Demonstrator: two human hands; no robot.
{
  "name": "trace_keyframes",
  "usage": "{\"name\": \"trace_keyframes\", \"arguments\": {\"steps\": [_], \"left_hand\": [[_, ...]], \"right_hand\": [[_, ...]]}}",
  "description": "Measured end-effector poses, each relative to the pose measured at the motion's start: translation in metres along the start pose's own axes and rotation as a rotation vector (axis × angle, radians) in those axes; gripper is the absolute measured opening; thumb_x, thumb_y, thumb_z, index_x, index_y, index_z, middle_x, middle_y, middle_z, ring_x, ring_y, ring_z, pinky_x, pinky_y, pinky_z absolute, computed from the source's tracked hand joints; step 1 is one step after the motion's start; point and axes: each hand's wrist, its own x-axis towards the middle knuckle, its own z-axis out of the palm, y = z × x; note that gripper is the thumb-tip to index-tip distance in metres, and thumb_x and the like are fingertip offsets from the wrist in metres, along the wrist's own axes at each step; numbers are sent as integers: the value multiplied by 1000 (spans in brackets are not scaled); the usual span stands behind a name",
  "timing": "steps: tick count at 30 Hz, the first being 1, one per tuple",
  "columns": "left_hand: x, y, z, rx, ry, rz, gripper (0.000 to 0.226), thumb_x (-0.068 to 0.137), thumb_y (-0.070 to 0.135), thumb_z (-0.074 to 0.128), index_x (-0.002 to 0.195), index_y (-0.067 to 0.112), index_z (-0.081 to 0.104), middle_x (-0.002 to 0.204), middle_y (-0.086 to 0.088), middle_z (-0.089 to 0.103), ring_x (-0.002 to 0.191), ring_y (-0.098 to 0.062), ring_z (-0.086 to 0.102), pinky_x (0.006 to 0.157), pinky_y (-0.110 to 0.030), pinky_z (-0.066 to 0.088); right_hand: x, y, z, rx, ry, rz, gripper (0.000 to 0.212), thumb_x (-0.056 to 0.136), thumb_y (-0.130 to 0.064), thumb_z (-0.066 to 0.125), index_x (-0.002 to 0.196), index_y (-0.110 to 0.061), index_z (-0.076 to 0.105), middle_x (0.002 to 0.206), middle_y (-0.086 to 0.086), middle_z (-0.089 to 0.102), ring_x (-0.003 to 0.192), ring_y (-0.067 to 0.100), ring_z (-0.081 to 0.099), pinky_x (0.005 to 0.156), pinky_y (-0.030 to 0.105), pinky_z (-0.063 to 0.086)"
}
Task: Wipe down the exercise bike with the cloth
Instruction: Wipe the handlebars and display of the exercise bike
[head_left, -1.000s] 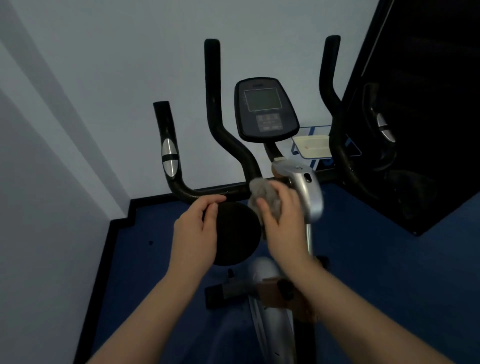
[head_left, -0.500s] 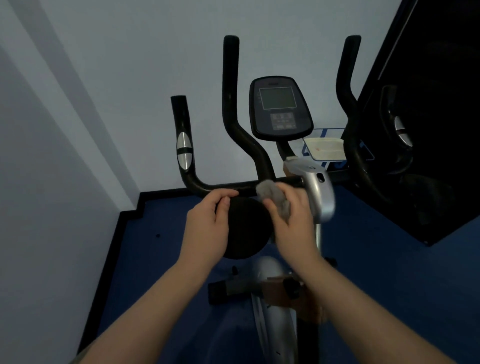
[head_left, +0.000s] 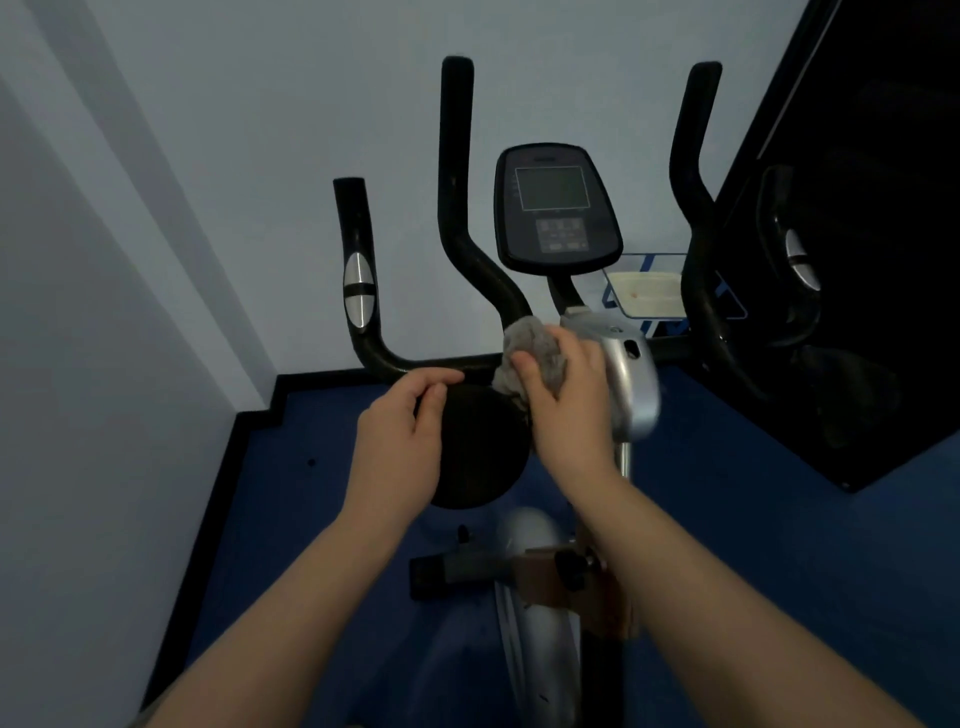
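Right hand (head_left: 569, 400): I clutch the grey cloth (head_left: 535, 353) against the handlebar (head_left: 436, 364)
Left hand (head_left: 402, 441): fingers curled, pinching the bar
Risk: cloth bunches, skipping the console (head_left: 558, 208)

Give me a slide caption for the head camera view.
Right hand presses grey cloth against bike handlebar; left hand steadies crossbar.

A pale wall (head_left: 260, 130) fills the view from 9 to 1 o'clock. Blue floor (head_left: 753, 519) spreads from 3 to 7 o'clock, edged by a black skirting strip (head_left: 254, 421) at 9. A dark mirror panel (head_left: 872, 156) leans at 2 o'clock. Beside it, a blue-and-white box (head_left: 649, 291) sits against the wall.
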Motion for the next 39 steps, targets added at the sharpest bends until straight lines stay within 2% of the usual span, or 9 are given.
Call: {"name": "trace_keyframes", "arguments": {"steps": [6, 11, 14, 17, 23, 27, 30, 33, 39], "left_hand": [[-2, -1, -1, -11, -6, -19, 25, 101, 22, 49, 104, 35, 70, 96, 23, 68, 94, 7, 61, 74, -6, 45], [-2, -1, 1, 3, -1, -40, 24, 101, 22, 49, 106, 33, 70, 99, 19, 69, 96, 3, 62, 81, -20, 49], [-6, 1, 0, -12, -25, -61, 24, 101, 21, 49, 107, 33, 70, 102, 20, 69, 98, 5, 61, 85, -20, 49], [-1, 2, -4, -8, -65, -59, 25, 101, 19, 50, 107, 34, 69, 101, 22, 68, 97, 6, 61, 85, -20, 49], [24, 14, -13, 0, -69, 81, 26, 95, 12, 59, 102, 34, 70, 95, 24, 68, 91, 2, 63, 75, -8, 47], [66, 21, -27, -19, -23, 150, 28, 97, 12, 55, 103, 35, 69, 100, 20, 68, 95, 1, 62, 78, -10, 47], [97, 26, -34, 39, -74, 226, 29, 98, 10, 54, 105, 33, 68, 102, 21, 67, 90, 1, 60, 74, -8, 45], [132, 36, -36, 164, -198, 346, 27, 99, 9, 52, 114, 25, 69, 115, 16, 65, 107, 7, 55, 89, -6, 39], [165, 18, -38, 389, -370, 485, 32, 99, 9, 53, 127, 18, 64, 133, 8, 59, 125, -7, 50, 107, -15, 30]], "right_hand": [[-53, 13, -4, 135, -17, -65, 30, 95, -13, 60, 120, -29, 55, 110, -6, 48, 100, -13, 51, 85, 2, 39], [5, -1, -6, 5, -78, -59, 32, 95, -28, 61, 126, -30, 54, 113, -14, 42, 95, -31, 39, 75, -3, 36], [-13, 3, -7, 87, -49, -77, 38, 96, -24, 59, 127, -43, 48, 116, -19, 42, 104, -27, 40, 81, -4, 35], [-14, 5, -11, 69, -42, -95, 35, 95, -18, 61, 120, -41, 53, 111, -15, 44, 104, -23, 42, 83, -5, 34], [45, -21, 4, -165, -84, -100, 34, 97, -22, 56, 130, -29, 56, 117, -5, 45, 109, 12, 49, 94, 27, 44], [11, -16, 2, -166, -15, -148, 37, 94, -19, 61, 128, -33, 56, 125, -16, 54, 116, 0, 48, 94, 16, 40], [34, -22, 1, -137, -19, -103, 33, 91, -20, 66, 120, -35, 64, 106, -18, 65, 99, -5, 58, 83, 4, 42], [62, -37, 9, -157, -11, -64, 27, 91, -23, 67, 114, -36, 68, 93, -18, 67, 86, -4, 61, 75, 7, 46], [40, -27, 5, -172, 33, -40, 29, 92, -26, 66, 120, -32, 64, 103, -25, 64, 98, -9, 59, 87, 14, 48]]}}
